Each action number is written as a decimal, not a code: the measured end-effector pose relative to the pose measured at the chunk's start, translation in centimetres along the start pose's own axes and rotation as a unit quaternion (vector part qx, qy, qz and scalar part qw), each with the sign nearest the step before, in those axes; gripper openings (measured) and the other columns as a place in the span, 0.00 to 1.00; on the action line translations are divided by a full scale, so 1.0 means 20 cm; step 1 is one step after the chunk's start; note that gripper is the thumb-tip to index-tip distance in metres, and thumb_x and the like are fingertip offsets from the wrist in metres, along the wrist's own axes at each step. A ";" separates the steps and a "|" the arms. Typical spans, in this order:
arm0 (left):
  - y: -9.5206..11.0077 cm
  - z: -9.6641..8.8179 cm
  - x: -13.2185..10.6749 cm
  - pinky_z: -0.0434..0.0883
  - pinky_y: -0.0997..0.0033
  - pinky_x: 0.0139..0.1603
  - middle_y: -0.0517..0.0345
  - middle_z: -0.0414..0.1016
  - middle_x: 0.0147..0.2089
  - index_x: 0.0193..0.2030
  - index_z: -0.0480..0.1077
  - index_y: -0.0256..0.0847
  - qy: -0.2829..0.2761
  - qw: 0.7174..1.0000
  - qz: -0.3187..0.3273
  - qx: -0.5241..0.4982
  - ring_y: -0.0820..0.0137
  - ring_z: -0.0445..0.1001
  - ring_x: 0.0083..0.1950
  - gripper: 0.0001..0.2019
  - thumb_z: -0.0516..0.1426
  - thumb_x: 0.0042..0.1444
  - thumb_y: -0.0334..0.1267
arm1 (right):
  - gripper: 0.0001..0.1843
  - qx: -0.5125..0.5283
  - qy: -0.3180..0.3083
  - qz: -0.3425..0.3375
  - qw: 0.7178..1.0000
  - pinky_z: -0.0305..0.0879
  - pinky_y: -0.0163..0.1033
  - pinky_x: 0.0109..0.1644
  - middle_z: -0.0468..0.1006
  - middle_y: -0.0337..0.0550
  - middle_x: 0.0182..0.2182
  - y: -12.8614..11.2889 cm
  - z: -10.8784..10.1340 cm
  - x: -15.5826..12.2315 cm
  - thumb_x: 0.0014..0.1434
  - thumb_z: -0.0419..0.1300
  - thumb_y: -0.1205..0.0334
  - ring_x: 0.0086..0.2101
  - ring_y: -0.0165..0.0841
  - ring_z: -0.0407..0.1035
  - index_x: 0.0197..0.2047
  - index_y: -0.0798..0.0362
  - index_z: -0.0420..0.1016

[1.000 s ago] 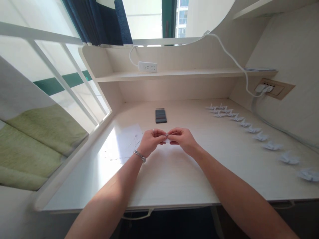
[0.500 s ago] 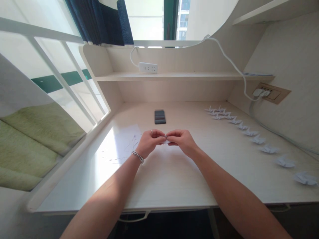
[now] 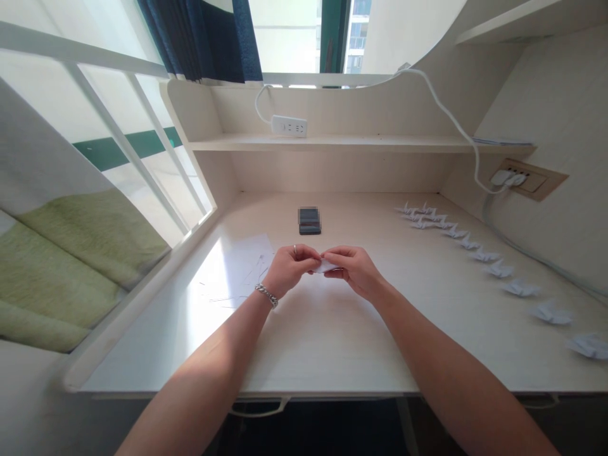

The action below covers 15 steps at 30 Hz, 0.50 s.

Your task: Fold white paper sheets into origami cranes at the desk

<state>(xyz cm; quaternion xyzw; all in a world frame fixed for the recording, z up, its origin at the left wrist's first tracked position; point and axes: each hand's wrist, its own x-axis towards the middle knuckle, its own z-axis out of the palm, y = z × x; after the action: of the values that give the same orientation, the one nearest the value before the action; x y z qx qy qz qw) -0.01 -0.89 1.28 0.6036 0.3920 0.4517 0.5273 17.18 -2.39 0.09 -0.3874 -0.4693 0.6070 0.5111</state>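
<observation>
A small piece of folded white paper is pinched between my two hands above the middle of the desk. My left hand, with a ring on a finger and a chain bracelet at the wrist, has its thumb and fingers closed on the paper's left end. On the other end, the thumb and fingers of my right hand are closed too. Much of the paper is hidden by the fingers, so its exact shape cannot be made out. Flat white sheets lie on the desk left of my left hand.
Several folded paper cranes stand in a line along the desk's right side. Behind my hands lies a dark, partly pixelated object. A white power strip sits on the shelf; its cable runs to the wall socket.
My fingers have shifted on the paper, and more of its white surface shows between my hands. The whole view has moved slightly.
</observation>
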 end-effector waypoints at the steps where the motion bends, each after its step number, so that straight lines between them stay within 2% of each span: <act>1: 0.00 0.00 0.00 0.69 0.73 0.31 0.59 0.75 0.25 0.27 0.77 0.36 -0.003 1.000 0.002 0.008 0.75 0.70 0.27 0.03 0.64 0.43 0.31 | 0.13 -0.012 -0.003 0.001 1.000 0.73 0.41 0.39 0.82 0.46 0.31 0.00 0.00 0.00 0.46 0.70 0.55 0.35 0.37 0.76 0.32 0.54 0.83; 7: -0.01 0.00 0.00 0.70 0.71 0.33 0.57 0.76 0.27 0.30 0.77 0.36 -0.013 1.000 0.007 0.018 0.72 0.73 0.30 0.05 0.64 0.44 0.33 | 0.13 -0.029 0.028 0.000 0.999 0.73 0.40 0.37 0.81 0.44 0.28 0.01 0.00 0.01 0.42 0.72 0.56 0.32 0.35 0.76 0.31 0.54 0.82; 15: -0.03 -0.01 0.01 0.74 0.68 0.37 0.55 0.78 0.31 0.32 0.77 0.35 -0.015 0.996 -0.020 -0.081 0.70 0.76 0.32 0.06 0.62 0.44 0.31 | 0.12 -0.051 0.075 -0.029 0.995 0.75 0.41 0.37 0.80 0.42 0.27 0.01 0.01 0.02 0.40 0.72 0.58 0.29 0.32 0.74 0.29 0.55 0.81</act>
<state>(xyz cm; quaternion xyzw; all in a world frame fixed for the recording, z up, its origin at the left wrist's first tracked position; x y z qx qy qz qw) -0.09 -0.48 0.72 0.5574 0.3581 0.4622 0.5895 16.81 -2.09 0.03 -0.4430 -0.4711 0.5365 0.5422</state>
